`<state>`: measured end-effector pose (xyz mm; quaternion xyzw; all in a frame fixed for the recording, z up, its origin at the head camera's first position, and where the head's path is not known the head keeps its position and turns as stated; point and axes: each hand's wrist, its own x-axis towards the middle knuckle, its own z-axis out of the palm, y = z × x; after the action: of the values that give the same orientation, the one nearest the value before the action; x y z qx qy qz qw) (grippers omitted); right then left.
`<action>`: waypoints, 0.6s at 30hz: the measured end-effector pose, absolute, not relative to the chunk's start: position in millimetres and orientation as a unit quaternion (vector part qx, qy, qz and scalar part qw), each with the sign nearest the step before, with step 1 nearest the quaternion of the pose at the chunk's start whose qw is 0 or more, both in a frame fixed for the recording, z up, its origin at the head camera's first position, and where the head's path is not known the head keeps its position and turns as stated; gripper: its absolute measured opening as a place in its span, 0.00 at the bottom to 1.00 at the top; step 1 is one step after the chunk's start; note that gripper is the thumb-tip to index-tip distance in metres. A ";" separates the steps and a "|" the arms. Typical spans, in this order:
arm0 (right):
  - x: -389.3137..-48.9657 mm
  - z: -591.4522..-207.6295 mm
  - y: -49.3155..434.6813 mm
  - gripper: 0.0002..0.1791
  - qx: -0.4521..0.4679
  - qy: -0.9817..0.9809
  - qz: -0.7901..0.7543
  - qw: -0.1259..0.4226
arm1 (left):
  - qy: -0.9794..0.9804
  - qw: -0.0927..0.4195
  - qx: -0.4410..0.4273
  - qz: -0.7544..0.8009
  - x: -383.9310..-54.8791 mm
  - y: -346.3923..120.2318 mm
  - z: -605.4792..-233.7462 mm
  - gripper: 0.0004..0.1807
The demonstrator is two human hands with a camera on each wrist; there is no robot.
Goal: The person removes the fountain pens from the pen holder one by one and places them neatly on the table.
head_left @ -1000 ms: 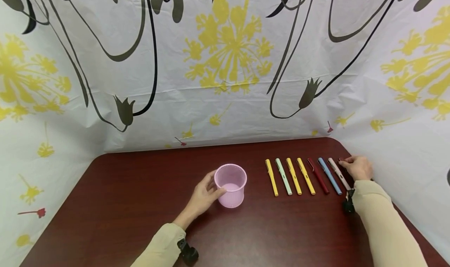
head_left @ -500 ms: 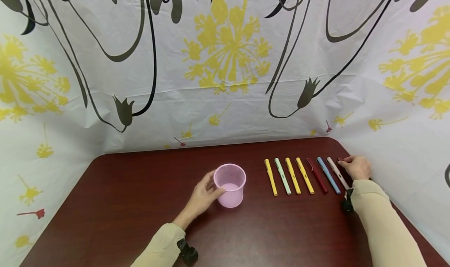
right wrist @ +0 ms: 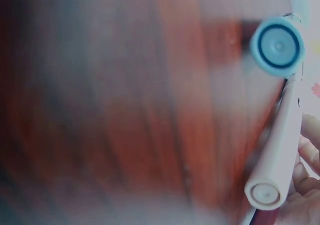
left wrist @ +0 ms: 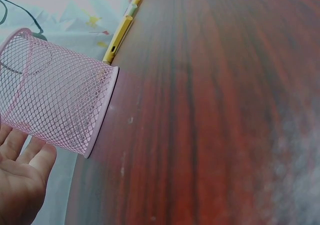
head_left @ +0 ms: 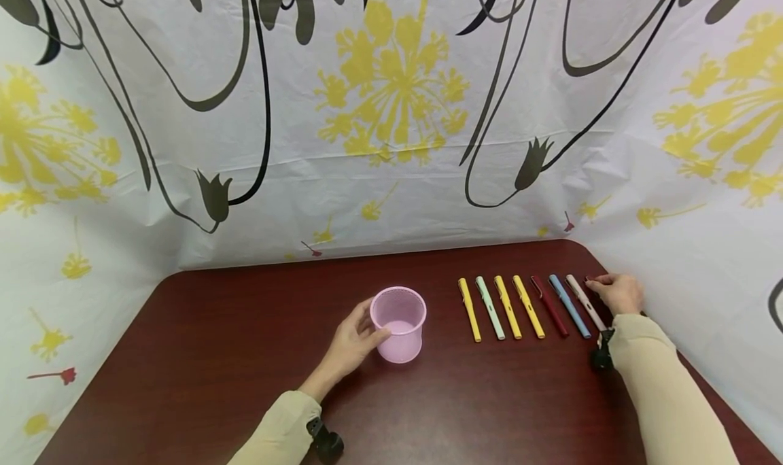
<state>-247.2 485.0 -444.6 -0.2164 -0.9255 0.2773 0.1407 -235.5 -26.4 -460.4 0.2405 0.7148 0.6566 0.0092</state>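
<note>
My left hand (head_left: 351, 342) holds a pink mesh pen cup (head_left: 399, 346) upright on the table, thumb at the near side of its rim and fingers along its left side. In the left wrist view the fingers (left wrist: 42, 160) lie against the mesh of the cup (left wrist: 55, 90). At the right end of a row of pens, my right hand (head_left: 620, 294) pinches the top of a dark red pen (head_left: 588, 279); hand and sleeve hide most of it. Beside that hand lies a pale pink pen (head_left: 584, 300), then a blue pen (head_left: 569, 306).
Leftward the row continues with another dark red pen (head_left: 550, 307), several yellow pens (head_left: 508, 307) and a mint green pen (head_left: 490, 308). All lie side by side on the dark red-brown table (head_left: 214, 356). A patterned white cloth (head_left: 293, 200) hangs behind and along both sides.
The view shifts very slightly. Both hands, the pen cup and the row of pens stay in the same places.
</note>
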 end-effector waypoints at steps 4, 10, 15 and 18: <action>-247.2 -446.5 486.9 0.22 -0.220 -0.923 0.284 0.135 | 0.715 0.017 0.232 0.660 -235.3 -26.5 -460.5 0.32; -246.9 -447.1 486.4 0.21 -0.214 -0.920 0.294 0.147 | 0.700 0.021 0.231 0.675 -235.5 -25.2 -460.6 0.32; -247.5 -448.0 487.8 0.22 -0.220 -0.918 0.299 0.142 | 0.700 0.020 0.232 0.675 -235.6 -25.0 -460.4 0.32; -247.8 -448.7 488.7 0.22 -0.222 -0.917 0.300 0.141 | 0.701 0.020 0.231 0.674 -235.8 -24.8 -460.2 0.32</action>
<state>-247.8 488.7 -448.7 -0.2216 -0.9172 0.2995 0.1412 -235.8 -24.8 -460.2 0.2315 0.7008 0.6744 0.0199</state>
